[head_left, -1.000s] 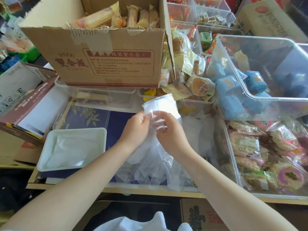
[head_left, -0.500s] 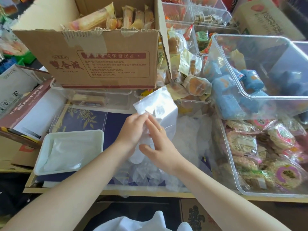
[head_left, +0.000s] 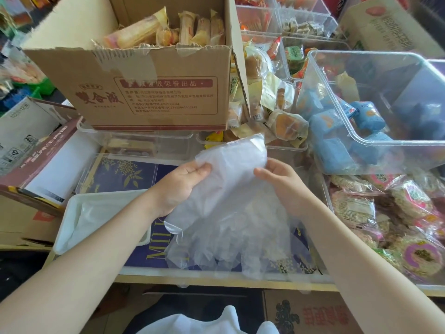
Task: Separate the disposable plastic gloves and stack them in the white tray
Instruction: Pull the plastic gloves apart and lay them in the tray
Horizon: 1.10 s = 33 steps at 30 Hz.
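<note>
Your left hand [head_left: 183, 186] pinches the near-left corner of the glove cuff, thumb on top and fingers curled under the film. Your right hand [head_left: 281, 186] holds the opposite edge of the same cuff, its fingers bent round the film, though exactly how many layers it has you cannot tell from here. Between them the gloves [head_left: 231, 201] hang as a clear wad: the cuff end is up and away from you, the finger ends droop toward you over the front edge of the worktop [head_left: 216, 279]. So the long axis runs roughly away from you and toward you, tilted a little to the right at the top.

The tray [head_left: 72, 220] sits to the lower left, just beside your left forearm, with a few flattened gloves [head_left: 101, 218] already lying in it. It is well nearer your left hand than your right. The tray's long side runs left to right, so the peeled glove will likely need a turn to lie flat along it.

The step in hand looks like peeling one layer off at the cuff. Once it comes free, the left hand is the natural one to carry it across, while the right keeps the rest of the wad. Thin film clings, so watch for a second glove riding along.
</note>
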Each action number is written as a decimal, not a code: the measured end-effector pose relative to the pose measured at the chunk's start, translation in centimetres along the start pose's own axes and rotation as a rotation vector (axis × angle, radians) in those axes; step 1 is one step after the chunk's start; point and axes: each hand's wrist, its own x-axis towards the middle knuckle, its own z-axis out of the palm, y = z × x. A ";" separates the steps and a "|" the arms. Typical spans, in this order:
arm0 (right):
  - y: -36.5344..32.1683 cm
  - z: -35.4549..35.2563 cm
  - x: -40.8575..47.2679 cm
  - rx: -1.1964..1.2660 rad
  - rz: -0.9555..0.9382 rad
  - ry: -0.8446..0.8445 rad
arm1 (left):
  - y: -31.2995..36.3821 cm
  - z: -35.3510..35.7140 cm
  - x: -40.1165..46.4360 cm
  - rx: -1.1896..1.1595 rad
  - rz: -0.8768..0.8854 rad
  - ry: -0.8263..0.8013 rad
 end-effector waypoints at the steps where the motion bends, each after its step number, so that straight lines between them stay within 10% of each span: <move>1: 0.1 0.0 -0.1 -0.027 -0.006 -0.032 | 0.1 -0.1 0.0 0.012 0.003 0.023; 33: 0.5 0.6 0.2 -0.340 -0.106 0.112 | -3.4 -3.5 -0.2 0.626 -0.113 0.029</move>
